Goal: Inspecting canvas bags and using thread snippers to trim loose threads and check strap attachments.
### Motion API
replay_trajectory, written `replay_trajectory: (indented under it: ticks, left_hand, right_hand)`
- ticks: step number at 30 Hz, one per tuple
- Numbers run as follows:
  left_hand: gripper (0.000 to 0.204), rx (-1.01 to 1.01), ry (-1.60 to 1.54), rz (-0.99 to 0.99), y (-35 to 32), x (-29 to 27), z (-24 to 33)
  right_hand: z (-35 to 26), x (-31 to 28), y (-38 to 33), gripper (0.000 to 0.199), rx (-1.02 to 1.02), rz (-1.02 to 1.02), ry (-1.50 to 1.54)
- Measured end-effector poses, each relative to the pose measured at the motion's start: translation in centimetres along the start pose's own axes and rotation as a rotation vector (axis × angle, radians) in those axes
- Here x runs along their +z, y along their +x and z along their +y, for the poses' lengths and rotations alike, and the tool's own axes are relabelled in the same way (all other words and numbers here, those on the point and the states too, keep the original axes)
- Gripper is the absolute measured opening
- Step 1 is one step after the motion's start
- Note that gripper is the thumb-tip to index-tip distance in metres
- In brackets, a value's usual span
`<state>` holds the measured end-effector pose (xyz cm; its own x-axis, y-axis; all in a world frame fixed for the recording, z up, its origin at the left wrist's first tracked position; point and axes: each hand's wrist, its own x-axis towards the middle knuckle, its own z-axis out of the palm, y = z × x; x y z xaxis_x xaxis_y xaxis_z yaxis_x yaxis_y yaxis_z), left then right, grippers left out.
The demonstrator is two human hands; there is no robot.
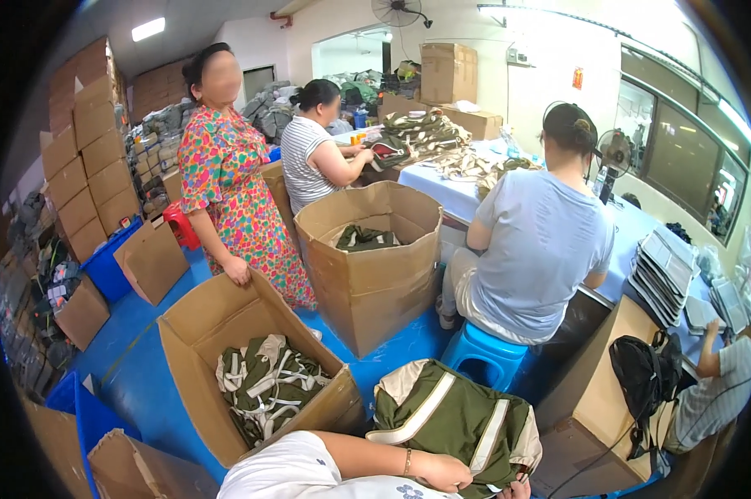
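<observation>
A dark green bag with cream straps and beige end panels lies spread at the lower middle, in front of me. My left hand, with a thin bracelet at the wrist, is closed on the bag's near edge beside a strap. At the lower edge, partly cut off, my right hand has its fingers closed on the bag's near right corner. To the left, an open cardboard box holds several similar green bags in a loose heap.
A person in a flowered dress grips the box's far rim. A tall carton holds more green fabric. A person in light blue sits on a blue stool. A black backpack hangs on a carton at right.
</observation>
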<state>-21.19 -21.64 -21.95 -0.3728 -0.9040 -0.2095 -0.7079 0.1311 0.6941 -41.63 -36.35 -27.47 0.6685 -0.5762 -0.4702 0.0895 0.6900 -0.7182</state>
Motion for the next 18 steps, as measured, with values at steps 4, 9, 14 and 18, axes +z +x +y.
replay_trajectory:
  ticks: [4,9,14,18]
  left_hand:
    - [0.021,0.006,-0.224,0.181,-0.2,0.4,-0.4]
    - [0.030,-0.043,-0.316,0.286,-1.2,0.7,-0.4]
    - [0.043,-0.071,-0.320,0.228,-2.5,0.1,0.5]
    - [0.045,-0.067,-0.282,0.121,-3.0,-0.4,0.7]
  right_hand:
    - [-0.6,1.1,-0.2,0.028,0.003,0.052,0.022]
    - [-0.8,0.8,0.3,0.029,0.002,-0.015,0.072]
    - [-0.4,0.3,0.4,0.030,0.014,0.004,0.063]
    - [-0.5,0.5,-0.3,0.032,0.003,-0.023,0.044]
